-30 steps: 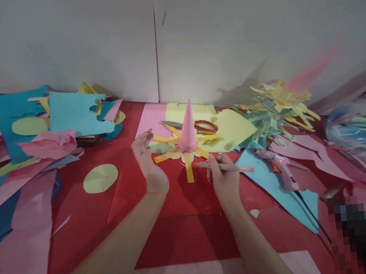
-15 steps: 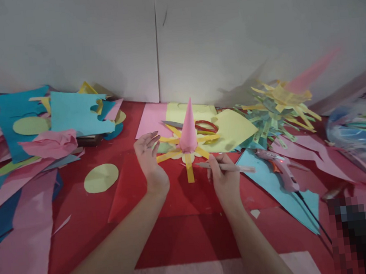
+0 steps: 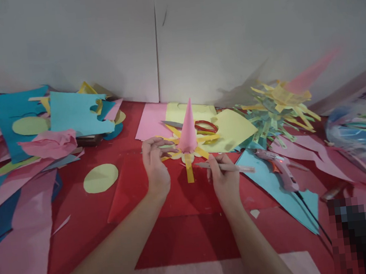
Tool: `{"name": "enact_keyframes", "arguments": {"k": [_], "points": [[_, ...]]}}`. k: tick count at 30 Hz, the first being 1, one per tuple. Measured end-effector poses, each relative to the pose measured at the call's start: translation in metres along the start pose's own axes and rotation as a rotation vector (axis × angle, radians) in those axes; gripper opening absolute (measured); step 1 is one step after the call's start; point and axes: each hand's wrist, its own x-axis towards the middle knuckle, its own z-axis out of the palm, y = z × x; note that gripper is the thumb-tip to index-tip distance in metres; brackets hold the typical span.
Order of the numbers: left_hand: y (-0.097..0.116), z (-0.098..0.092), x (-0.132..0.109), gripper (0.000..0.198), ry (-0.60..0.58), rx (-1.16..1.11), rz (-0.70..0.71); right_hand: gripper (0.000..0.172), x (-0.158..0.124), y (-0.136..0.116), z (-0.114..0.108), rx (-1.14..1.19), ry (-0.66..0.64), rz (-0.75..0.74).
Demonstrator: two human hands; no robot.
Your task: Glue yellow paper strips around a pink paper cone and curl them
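A pink paper cone [image 3: 188,130] stands upright on a base of yellow paper strips [image 3: 189,167] spread like rays on the red table. My left hand [image 3: 155,164] is at the cone's left side, its fingers curled onto a yellow strip. My right hand [image 3: 223,176] rests just right of the base, closed round a thin pink stick [image 3: 227,166] that lies roughly level and points left toward the cone.
Scissors with red handles [image 3: 205,126] lie behind the cone on yellow paper. A pink glue gun [image 3: 279,168] sits on a blue sheet at right. A finished cone craft [image 3: 281,105] stands far right. Paper scraps [image 3: 32,135] pile at left, with a yellow-green circle [image 3: 100,178].
My left hand has moved right from beside the base and its open fingers have curled onto the left yellow strips. My right hand and the stick have stayed put.
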Motion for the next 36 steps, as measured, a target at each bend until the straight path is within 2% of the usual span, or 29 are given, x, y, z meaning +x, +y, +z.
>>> {"name": "enact_keyframes", "arguments": {"k": [3,10,17,21,27,36], "points": [[0.002,0.001,-0.004,0.013,-0.040,0.080,-0.001,0.034,0.000,0.000,0.000,-0.002,0.000,-0.010],[-0.006,-0.001,-0.011,0.022,-0.175,0.469,0.063,0.033,0.000,0.001,-0.001,0.010,-0.009,0.002],[-0.009,0.000,-0.011,0.026,-0.266,0.379,-0.005,0.034,-0.002,0.001,0.000,0.095,-0.101,-0.005],[-0.011,-0.001,-0.010,0.027,-0.269,0.366,-0.029,0.032,-0.001,0.003,0.001,0.051,-0.150,-0.023],[-0.014,-0.002,-0.009,0.026,-0.272,0.416,-0.088,0.031,0.000,0.005,0.001,-0.006,-0.172,-0.039],[-0.013,-0.002,-0.008,0.023,-0.303,0.500,-0.085,0.031,0.001,0.007,0.002,-0.033,-0.187,-0.021]]}}
